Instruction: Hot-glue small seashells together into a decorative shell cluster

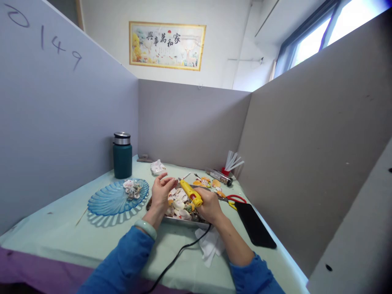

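Note:
My right hand point(210, 206) is wrapped round a yellow glue gun point(189, 191), its nozzle pointing away and to the left. Close to that nozzle, my left hand point(162, 192) is closed in a pinch; whatever small pale thing lies at its fingertips is too small to name. Beneath both hands, a metal tray point(180, 221) holds a heap of seashells point(180, 204). To the left is a blue scalloped plate point(105, 200) with a small cluster of shells point(132, 190) on its right part. The glue gun's black cord point(180, 250) runs down toward the table's front edge.
Scissors with red and yellow handles point(235, 199) and a black phone-like slab point(255, 224) lie at right. Behind are orange shells point(216, 183), a clear tube point(220, 177) and glue sticks in a red holder point(226, 170). A green flask point(122, 159) stands back left. Tissue point(211, 245) lies in front.

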Available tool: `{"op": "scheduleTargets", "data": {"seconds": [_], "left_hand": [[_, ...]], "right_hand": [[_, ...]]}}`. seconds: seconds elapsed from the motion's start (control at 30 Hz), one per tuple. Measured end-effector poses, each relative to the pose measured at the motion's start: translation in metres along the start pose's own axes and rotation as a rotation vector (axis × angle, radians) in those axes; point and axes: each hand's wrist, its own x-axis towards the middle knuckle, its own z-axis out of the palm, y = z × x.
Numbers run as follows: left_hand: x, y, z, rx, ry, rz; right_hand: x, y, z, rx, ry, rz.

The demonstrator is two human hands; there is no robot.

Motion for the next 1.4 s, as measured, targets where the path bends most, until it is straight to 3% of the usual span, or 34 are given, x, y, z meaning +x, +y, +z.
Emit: {"op": "scheduleTargets", "data": {"seconds": [1.07, 1.4], "left_hand": [[0.0021, -0.0011, 0.0, -0.042, -0.04, -0.022], [0.0022, -0.0029, -0.0012, -0.053, -0.043, -0.02]], "right_hand": [[-0.0009, 0.0014, 0.002, -0.018, 0.006, -0.086], [-0.0007, 0.002, 0.0017, -0.061, 0.017, -0.041]]}}
